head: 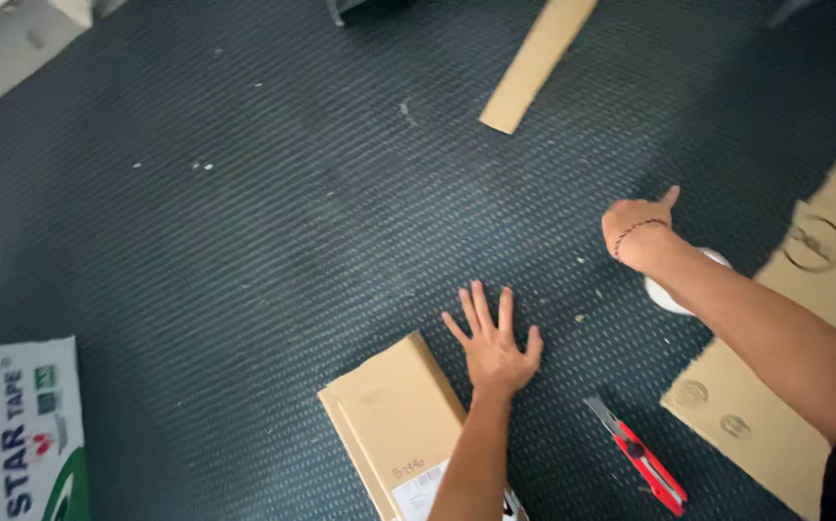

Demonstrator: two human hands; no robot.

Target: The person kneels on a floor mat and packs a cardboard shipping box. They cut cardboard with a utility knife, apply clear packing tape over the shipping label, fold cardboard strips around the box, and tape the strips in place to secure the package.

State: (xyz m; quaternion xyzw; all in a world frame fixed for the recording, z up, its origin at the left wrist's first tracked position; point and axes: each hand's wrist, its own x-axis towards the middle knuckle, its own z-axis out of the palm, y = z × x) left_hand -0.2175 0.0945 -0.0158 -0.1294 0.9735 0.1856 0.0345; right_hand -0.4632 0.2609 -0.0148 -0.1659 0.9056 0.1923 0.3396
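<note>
Left forearm comes up from the bottom edge; left hand (pixel 493 349) lies flat on the floor, fingers spread, holding nothing, palm just past the far corner of a closed cardboard box (pixel 394 415). Floor: dark ribbed carpet (pixel 244 241), specks of debris on it. Right hand (pixel 636 224) is stretched out low over the carpet, knuckles curled, thumb out; can't tell if it grips anything. White round object (pixel 664 294) sits under the right wrist. Red box cutter (pixel 642 461) lies between the arms. Flattened cardboard sheet (pixel 823 289) at right, cardboard strip (pixel 537 60) far off.
</note>
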